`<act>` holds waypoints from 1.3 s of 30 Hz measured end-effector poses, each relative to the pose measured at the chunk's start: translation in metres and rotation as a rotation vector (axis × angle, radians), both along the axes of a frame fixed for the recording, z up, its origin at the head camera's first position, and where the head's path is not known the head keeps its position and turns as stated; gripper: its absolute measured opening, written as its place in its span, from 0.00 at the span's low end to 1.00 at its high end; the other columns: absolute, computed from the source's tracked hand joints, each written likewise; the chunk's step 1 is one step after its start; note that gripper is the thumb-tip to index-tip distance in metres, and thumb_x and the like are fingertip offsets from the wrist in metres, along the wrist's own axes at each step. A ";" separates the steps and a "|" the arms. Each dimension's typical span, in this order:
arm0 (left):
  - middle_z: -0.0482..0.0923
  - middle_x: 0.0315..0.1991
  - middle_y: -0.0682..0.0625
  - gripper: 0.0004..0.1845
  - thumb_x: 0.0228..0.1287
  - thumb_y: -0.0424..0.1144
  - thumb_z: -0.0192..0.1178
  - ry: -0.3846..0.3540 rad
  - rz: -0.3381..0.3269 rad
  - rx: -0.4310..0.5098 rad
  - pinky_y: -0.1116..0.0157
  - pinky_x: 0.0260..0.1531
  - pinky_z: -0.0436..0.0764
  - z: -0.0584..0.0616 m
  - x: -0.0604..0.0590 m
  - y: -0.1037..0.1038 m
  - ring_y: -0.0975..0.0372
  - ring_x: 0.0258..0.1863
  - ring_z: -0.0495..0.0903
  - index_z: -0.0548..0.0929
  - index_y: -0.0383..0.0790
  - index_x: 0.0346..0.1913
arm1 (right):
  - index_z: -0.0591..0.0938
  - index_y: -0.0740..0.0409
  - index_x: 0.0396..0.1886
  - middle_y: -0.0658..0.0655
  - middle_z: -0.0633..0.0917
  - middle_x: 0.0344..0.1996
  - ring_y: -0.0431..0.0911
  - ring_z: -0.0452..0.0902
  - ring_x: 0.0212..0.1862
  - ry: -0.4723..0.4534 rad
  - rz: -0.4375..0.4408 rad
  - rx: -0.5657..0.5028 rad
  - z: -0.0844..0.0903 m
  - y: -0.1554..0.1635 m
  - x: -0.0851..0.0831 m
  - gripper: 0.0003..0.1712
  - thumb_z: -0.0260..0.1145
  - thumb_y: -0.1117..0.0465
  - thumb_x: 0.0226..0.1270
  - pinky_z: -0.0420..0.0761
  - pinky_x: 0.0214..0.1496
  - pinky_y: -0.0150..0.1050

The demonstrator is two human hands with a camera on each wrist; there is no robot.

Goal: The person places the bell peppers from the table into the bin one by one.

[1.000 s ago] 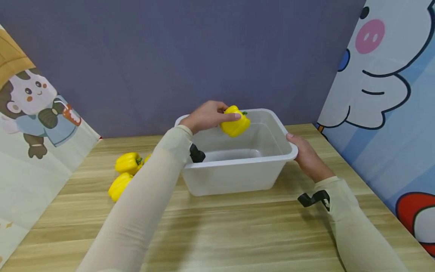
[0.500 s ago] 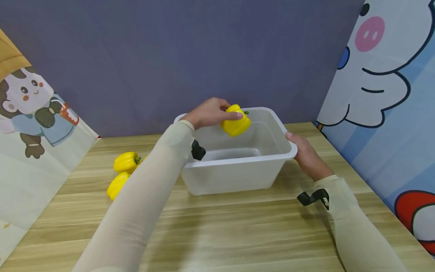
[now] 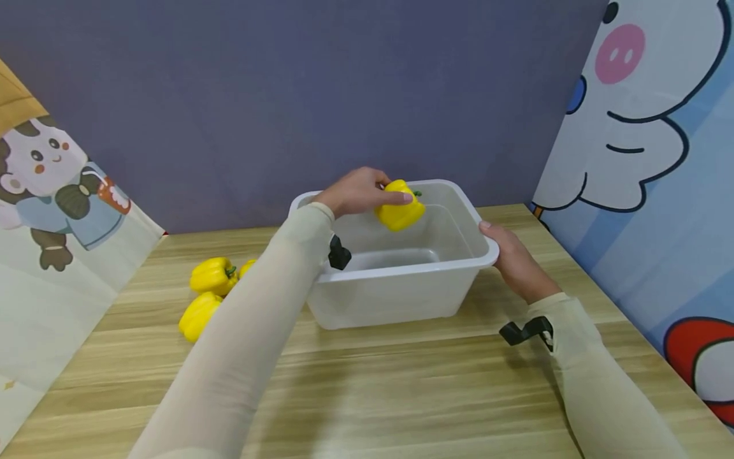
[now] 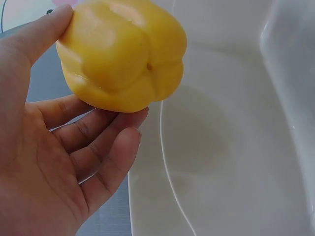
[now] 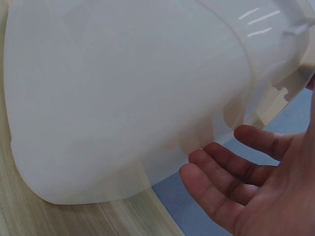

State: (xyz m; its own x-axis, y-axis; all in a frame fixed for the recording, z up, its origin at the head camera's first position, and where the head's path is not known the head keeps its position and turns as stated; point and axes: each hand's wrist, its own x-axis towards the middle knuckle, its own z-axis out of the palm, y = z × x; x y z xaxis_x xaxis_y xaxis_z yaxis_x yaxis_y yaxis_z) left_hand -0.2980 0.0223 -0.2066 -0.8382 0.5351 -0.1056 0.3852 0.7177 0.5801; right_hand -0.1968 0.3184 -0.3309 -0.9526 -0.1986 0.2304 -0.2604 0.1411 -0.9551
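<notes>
Yellow pepper, one unit, hangs above the interior of the white tub, clear of its floor, with the stem end turned to the right. The left hand is partly closed, pinching that pepper between thumb and fingers. The right hand grips the tub's right rim, thumb on top, fingers loosely bent at the outer wall; contact by every fingertip cannot be confirmed.

Progress, as judged: the held pepper is over the tub but not yet released. No pepper shows in the visible part of the tub; the left arm hides some of it. Outside, left of the tub on the wooden table, lie a rear pepper, a front pepper and a third pepper, largely hidden by the left sleeve.
</notes>
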 end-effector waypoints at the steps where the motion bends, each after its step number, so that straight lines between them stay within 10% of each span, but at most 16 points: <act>1: 0.79 0.47 0.55 0.33 0.60 0.67 0.64 -0.005 0.002 -0.001 0.60 0.48 0.78 -0.001 -0.001 0.000 0.56 0.47 0.78 0.80 0.46 0.59 | 0.79 0.64 0.56 0.55 0.83 0.45 0.45 0.76 0.46 0.002 0.001 0.004 0.000 0.000 0.000 0.32 0.44 0.42 0.82 0.75 0.49 0.41; 39: 0.80 0.46 0.51 0.32 0.59 0.66 0.65 -0.032 0.009 -0.118 0.61 0.46 0.77 -0.020 -0.005 -0.007 0.57 0.45 0.76 0.81 0.44 0.55 | 0.75 0.61 0.63 0.59 0.81 0.49 0.48 0.74 0.48 -0.004 -0.007 0.021 0.000 -0.001 0.001 0.33 0.43 0.40 0.82 0.75 0.49 0.42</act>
State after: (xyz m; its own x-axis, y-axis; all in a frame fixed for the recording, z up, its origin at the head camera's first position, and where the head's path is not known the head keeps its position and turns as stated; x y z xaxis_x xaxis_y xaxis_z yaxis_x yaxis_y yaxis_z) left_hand -0.3028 0.0156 -0.2271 -0.8381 0.5096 -0.1945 0.3606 0.7852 0.5035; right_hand -0.1960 0.3177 -0.3309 -0.9550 -0.1968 0.2219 -0.2550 0.1629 -0.9531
